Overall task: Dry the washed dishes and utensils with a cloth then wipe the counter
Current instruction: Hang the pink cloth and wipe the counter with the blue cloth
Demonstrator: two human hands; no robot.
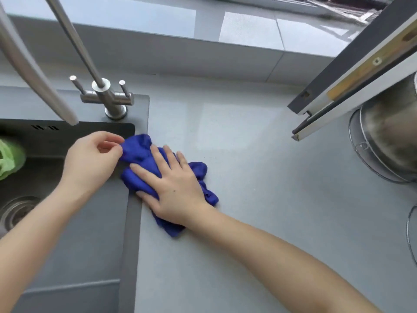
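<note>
R hand (173, 186) lies flat, palm down, fingers straight & spread, pressing on a crumpled blue cloth (137, 152); it grips nothing. L hand (90, 159), just beside it on the sink side, has its fingers curled, w/ thumb & forefinger pinching the cloth's far-left corner. Both forearms are bare & enter from the bottom of the view. The cloth sits at the left edge of the grey worktop (259, 211), lapping onto the right rim of the dark sink (133, 222), near the basin's back-right corner. Bits of it poke out past the R hand's fingers, to the right & under the wrist. In the sink: a green cloth (9, 159) at far left, partly cut off, & a round metal drain (18, 211) in the basin floor. On the sink's back rim stands a steel tap (108, 96) w/ two small levers. A second curved steel spout (33, 68), blurred, crosses the top-left corner. Toward the worktop's right edge, well apart from the cloth, stands a steel pot (388, 143), partly cut off. Above it a door edge (352, 82), dark grey w/ a pale wood core, juts in from top-right. A glossy grey ledge (135, 19) runs along the worktop's back edge.
</note>
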